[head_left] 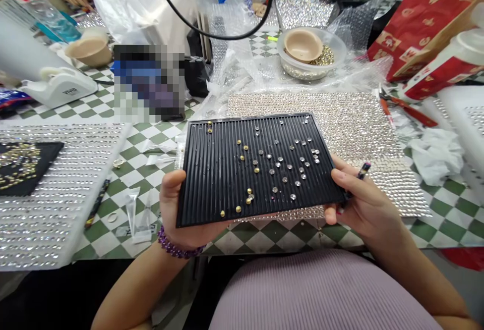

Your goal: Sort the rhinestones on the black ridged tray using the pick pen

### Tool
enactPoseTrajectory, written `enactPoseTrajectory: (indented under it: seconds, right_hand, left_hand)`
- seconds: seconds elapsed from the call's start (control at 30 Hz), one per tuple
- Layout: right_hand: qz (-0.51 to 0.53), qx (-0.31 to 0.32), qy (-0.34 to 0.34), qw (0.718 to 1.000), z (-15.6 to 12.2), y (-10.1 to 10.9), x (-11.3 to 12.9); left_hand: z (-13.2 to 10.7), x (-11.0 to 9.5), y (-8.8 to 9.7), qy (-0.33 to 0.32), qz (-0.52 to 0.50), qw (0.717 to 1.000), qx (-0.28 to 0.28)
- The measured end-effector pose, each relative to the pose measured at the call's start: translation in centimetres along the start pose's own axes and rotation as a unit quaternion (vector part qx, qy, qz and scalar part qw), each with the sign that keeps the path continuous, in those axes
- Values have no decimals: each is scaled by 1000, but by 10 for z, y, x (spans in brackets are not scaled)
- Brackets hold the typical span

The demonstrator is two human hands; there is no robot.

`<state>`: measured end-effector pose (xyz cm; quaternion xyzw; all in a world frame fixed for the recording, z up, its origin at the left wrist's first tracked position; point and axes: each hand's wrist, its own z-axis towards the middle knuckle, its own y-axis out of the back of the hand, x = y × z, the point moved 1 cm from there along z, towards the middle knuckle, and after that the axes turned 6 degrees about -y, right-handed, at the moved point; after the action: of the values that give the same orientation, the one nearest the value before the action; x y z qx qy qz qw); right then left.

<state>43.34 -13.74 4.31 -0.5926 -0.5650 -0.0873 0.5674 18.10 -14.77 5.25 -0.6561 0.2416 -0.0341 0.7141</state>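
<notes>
Between my two hands is a black ridged tray (215, 178), raised over the front of the table and tilted toward me. Loose clear and gold rhinestones (280, 159) lie scattered in its grooves, the clear ones mostly on the right half. My left hand (172, 204) grips the tray's left edge, thumb on top and fingers underneath; a purple bead bracelet circles that wrist. On the right edge my right hand (363, 196) holds the tray, and a dark patterned pen-like stick (363, 170) is also tucked in its fingers. Behind the tray lies a sheet covered with rhinestones (359, 138).
A clear tub (282, 65) of rhinestones with a beige bowl (302, 45) inside stands at the back. Orange-handled pliers (410, 110) and a crumpled tissue (436, 156) lie right. Another rhinestone sheet (86, 168) is left. A black cable (212, 35) loops overhead. Other people's hands work across the table.
</notes>
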Motion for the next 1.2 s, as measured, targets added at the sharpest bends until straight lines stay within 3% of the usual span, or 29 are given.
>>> enactPoseTrajectory:
  seconds: [0.1,0.17,0.23,0.33,0.4,0.43,0.5,0.57,0.63,0.87,1.2]
  right_hand:
    - [-35,-16,2,999,1,0,2]
    - [-55,-57,40,996,1,4,9]
    - [-77,-120,105,984,-1,8,20]
    - [-115,-200,256,939,-10,5,38]
    - [-134,-210,343,906,-16,-5,44]
    - [-152,-202,355,900,-17,-11,44]
    - [-200,-153,349,903,-14,-25,40]
    - [-281,-69,300,909,-8,-35,33]
    - [-329,-39,267,905,-1,-40,28]
    - [-420,-113,263,861,7,-49,30]
    - [-439,-86,284,848,11,-46,29]
  left_hand:
    - [0,2,-2,-2,-23,1000,1]
    - [1,3,0,4,-27,1000,-7]
    - [1,4,2,13,-30,999,-15]
    - [0,4,4,5,-33,999,-22]
    - [0,4,3,-10,-35,999,-29]
    - [0,4,3,-11,-33,999,-33]
    - [0,5,0,-8,-29,999,-41]
    - [1,5,-1,-12,-18,998,-59]
    - [2,6,-2,-39,1,995,-87]
    - [3,7,-1,-89,63,980,-165]
    - [2,5,4,-88,73,980,-164]
